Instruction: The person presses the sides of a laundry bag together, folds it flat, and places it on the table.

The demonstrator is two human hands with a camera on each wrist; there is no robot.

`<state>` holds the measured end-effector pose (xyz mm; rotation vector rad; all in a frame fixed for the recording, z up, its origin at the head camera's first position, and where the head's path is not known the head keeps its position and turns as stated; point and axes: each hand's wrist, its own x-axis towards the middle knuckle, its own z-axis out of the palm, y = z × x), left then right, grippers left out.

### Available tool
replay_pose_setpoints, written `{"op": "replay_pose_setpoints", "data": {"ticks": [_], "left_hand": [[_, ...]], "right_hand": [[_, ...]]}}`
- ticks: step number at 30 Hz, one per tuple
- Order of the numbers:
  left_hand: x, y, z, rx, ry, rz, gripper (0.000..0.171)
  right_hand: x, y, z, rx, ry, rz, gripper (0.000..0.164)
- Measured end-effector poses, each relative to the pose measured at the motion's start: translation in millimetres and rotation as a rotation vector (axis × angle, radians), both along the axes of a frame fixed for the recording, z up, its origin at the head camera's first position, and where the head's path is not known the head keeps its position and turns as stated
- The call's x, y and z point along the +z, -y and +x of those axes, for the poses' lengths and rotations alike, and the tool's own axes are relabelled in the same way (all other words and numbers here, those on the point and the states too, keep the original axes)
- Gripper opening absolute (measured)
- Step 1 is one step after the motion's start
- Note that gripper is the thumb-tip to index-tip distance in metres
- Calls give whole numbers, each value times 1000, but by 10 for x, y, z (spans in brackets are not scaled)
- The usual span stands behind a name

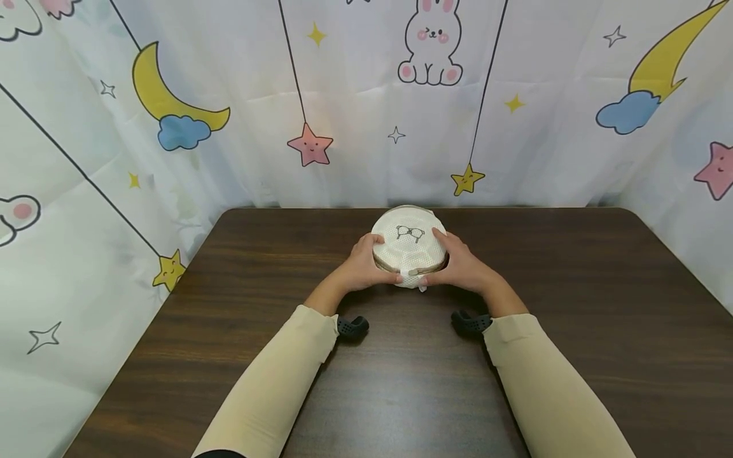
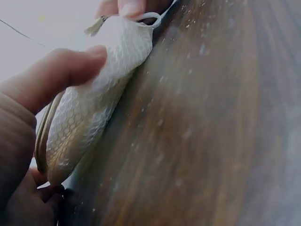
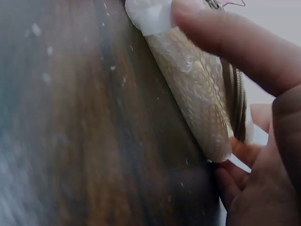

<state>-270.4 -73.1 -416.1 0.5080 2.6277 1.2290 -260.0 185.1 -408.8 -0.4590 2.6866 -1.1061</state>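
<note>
A round white mesh laundry bag (image 1: 409, 249) with a dark line drawing on its top sits at the far side of the table, between both hands. My left hand (image 1: 365, 266) grips its left side, thumb on the near wall and fingers round the edge. From the right, my right hand (image 1: 462, 268) holds it the same way, with a finger over the top. A brown zip (image 3: 238, 101) runs round the bag's side. In the left wrist view a zip pull (image 2: 96, 26) and a small white loop (image 2: 150, 18) show near the right fingertips. The bag's far side is hidden.
The dark wooden table (image 1: 401, 388) reaches back to a white curtain (image 1: 355, 76) printed with moons, stars and a rabbit. Its far edge lies right behind the bag. Black straps (image 1: 353, 327) circle both wrists below light sleeves.
</note>
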Motion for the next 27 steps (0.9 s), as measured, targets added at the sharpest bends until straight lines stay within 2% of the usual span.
{"op": "replay_pose_setpoints", "data": {"ticks": [8, 13, 21, 27], "left_hand": [[-2, -48, 23, 37, -32, -13, 87], [12, -46, 31, 50, -35, 8, 88], [9, -12, 8, -7, -31, -14, 99], [3, -17, 10, -4, -37, -3, 95]], "right_hand": [[-34, 46, -8, -85, -60, -12, 107], [-19, 58, -12, -106, -72, -17, 105], [2, 36, -22, -69, -41, 26, 117], [-12, 58, -24, -100, -61, 4, 112]]}}
